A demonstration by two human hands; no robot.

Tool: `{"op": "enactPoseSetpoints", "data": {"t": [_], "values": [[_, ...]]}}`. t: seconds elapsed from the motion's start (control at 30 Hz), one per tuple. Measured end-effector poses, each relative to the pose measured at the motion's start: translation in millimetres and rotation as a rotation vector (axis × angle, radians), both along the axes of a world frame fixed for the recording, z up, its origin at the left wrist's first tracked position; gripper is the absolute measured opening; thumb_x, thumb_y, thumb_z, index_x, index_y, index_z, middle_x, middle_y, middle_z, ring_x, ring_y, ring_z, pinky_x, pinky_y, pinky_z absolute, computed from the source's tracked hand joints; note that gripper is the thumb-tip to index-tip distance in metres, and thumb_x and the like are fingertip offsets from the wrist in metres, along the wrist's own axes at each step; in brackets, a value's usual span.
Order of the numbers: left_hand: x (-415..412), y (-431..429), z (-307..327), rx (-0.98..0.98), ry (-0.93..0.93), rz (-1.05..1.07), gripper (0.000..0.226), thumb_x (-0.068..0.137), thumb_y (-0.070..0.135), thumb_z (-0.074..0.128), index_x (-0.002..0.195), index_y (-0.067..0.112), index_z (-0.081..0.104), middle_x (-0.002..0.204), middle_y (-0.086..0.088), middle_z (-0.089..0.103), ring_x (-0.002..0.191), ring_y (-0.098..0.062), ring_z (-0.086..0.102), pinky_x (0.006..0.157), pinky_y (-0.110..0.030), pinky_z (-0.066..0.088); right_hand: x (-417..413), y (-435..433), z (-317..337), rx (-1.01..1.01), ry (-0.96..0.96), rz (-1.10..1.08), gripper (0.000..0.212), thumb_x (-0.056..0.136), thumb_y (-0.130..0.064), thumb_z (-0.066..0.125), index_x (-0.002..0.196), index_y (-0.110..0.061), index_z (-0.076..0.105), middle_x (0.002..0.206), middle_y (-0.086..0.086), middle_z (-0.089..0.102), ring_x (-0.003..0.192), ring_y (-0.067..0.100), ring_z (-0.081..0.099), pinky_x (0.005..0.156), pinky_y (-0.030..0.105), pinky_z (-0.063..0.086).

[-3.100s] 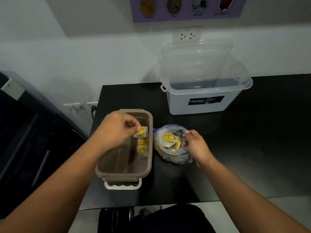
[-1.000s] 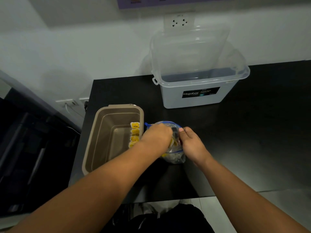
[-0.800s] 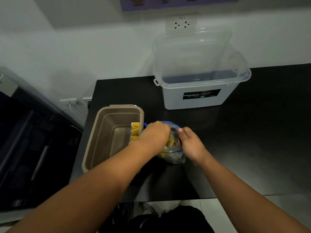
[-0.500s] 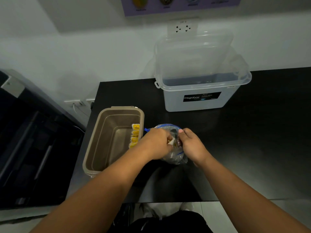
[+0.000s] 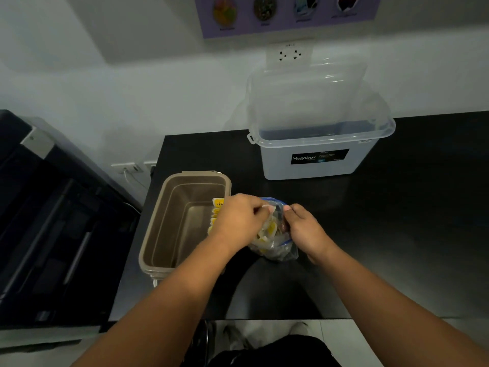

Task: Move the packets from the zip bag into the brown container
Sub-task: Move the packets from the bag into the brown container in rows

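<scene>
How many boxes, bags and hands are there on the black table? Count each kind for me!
Boxes: 2, the brown container and the clear Megabox tub
Zip bags: 1, the zip bag
Hands: 2, the left hand and the right hand
Total: 5

Clear Megabox bin (image 5: 320,154) on black bench (image 5: 397,234) at 1 o'clock, lid (image 5: 307,96) propped against wall; socket (image 5: 289,54), purple poster (image 5: 285,14) above.
</scene>
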State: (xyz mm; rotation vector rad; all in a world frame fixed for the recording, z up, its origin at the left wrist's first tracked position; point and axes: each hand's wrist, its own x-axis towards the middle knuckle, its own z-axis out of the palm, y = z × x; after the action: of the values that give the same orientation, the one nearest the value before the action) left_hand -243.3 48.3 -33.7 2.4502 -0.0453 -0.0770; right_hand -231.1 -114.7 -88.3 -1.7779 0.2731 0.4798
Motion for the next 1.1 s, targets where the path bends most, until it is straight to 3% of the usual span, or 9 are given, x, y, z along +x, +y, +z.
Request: {"op": "enactPoseSetpoints", "data": {"t": [0.07, 0.2, 0.33, 0.43, 0.6, 0.67, 0.8, 0.93, 1.1], "values": [[0.2, 8.0, 6.1, -0.083, -0.093, 0.027, 0.015, 0.094, 0.029, 0.068, 0.102, 0.024, 0.080, 0.095, 0.007, 0.075, 0.088, -0.003, 0.068, 0.086, -0.023, 0.054, 0.5, 1.6, 3.1, -0.014, -0.008, 0.001, 0.032, 0.111, -0.037, 0.043, 0.094, -0.017, 0.061, 0.092, 0.004, 0.064, 0.087, 0.016, 0.063, 0.075, 0.034, 0.051], [1.7, 25.8, 17.2, -0.153, -0.235, 0.122, 0.017, 0.094, 0.028, 0.069, 0.107, 0.025, 0.079, 0.089, 0.011, 0.071, 0.083, -0.001, 0.066, 0.082, -0.020, 0.052, 0.6, 4.7, 8.2, -0.034, -0.012, 0.018, 0.032, 0.111, -0.037, 0.043, 0.095, -0.016, 0.062, 0.092, 0.005, 0.065, 0.085, 0.016, 0.063, 0.073, 0.032, 0.049], [2.9, 49.9, 27.7, -0.358, -0.150, 0.274, 0.018, 0.096, 0.021, 0.068, 0.112, 0.021, 0.075, 0.085, 0.009, 0.075, 0.072, -0.007, 0.073, 0.073, -0.028, 0.061, 3.1, 8.2, 9.2, -0.058, -0.017, 0.028, 0.032, 0.111, -0.037, 0.043, 0.097, -0.016, 0.063, 0.092, 0.007, 0.065, 0.085, 0.019, 0.062, 0.078, 0.035, 0.052], [-1.6, 71.1, 35.4, -0.419, -0.115, 0.286, 0.021, 0.096, 0.010, 0.066, 0.115, 0.018, 0.071, 0.082, 0.006, 0.071, 0.075, -0.011, 0.071, 0.067, -0.022, 0.060, 4.7, 10.9, 9.0, -0.087, -0.020, 0.019, 0.031, 0.110, -0.037, 0.043, 0.098, -0.016, 0.063, 0.094, 0.009, 0.066, 0.086, 0.021, 0.063, 0.078, 0.036, 0.052], [-10.3, 110.1, 37.6, -0.217, -0.025, 0.228, 0.015, 0.097, 0.017, 0.064, 0.104, 0.024, 0.076, 0.089, 0.008, 0.075, 0.077, -0.006, 0.071, 0.077, -0.028, 0.060, 5.2, 16.3, 8.6, -0.080, -0.023, 0.000, 0.032, 0.110, -0.035, 0.044, 0.096, -0.014, 0.063, 0.091, 0.011, 0.064, 0.083, 0.021, 0.061, 0.078, 0.039, 0.051], [-14.3, 122.5, 38.9, -0.109, 0.055, 0.171, 0.022, 0.097, 0.016, 0.065, 0.110, 0.031, 0.074, 0.089, 0.009, 0.074, 0.072, -0.001, 0.068, 0.069, -0.017, 0.054, 4.5, 18.3, 8.5, -0.086, -0.036, -0.004, 0.033, 0.110, -0.034, 0.044, 0.092, -0.013, 0.062, 0.087, 0.009, 0.062, 0.080, 0.020, 0.059, 0.076, 0.037, 0.050], [-18.6, 137.4, 34.0, 0.072, 0.120, 0.094, 0.025, 0.090, 0.014, 0.071, 0.111, 0.027, 0.076, 0.093, 0.014, 0.072, 0.083, 0.003, 0.066, 0.072, -0.004, 0.043, 1.6, 23.7, 4.8, -0.091, -0.081, -0.042, 0.036, 0.111, -0.031, 0.043, 0.085, -0.011, 0.059, 0.079, 0.006, 0.058, 0.074, 0.018, 0.054, 0.071, 0.035, 0.045], [-22.2, 136.4, 18.3, 0.117, 0.094, 0.097, 0.005, 0.085, 0.026, 0.080, 0.090, 0.028, 0.080, 0.075, 0.015, 0.071, 0.071, 0.003, 0.065, 0.069, -0.012, 0.050, -5.0, 31.4, 0.6, -0.081, -0.119, -0.085, 0.036, 0.111, -0.028, 0.044, 0.084, -0.009, 0.058, 0.076, 0.005, 0.058, 0.069, 0.016, 0.052, 0.068, 0.033, 0.044], [-20.6, 134.5, 9.1, 0.281, 0.144, -0.084, 0.001, 0.085, 0.030, 0.078, 0.085, 0.029, 0.077, 0.090, 0.015, 0.064, 0.082, -0.001, 0.060, 0.078, -0.023, 0.050, -13.3, 33.9, -8.5, -0.063, -0.138, -0.141, 0.036, 0.110, -0.028, 0.045, 0.081, -0.010, 0.058, 0.076, 0.005, 0.059, 0.073, 0.018, 0.054, 0.073, 0.035, 0.044]]}}
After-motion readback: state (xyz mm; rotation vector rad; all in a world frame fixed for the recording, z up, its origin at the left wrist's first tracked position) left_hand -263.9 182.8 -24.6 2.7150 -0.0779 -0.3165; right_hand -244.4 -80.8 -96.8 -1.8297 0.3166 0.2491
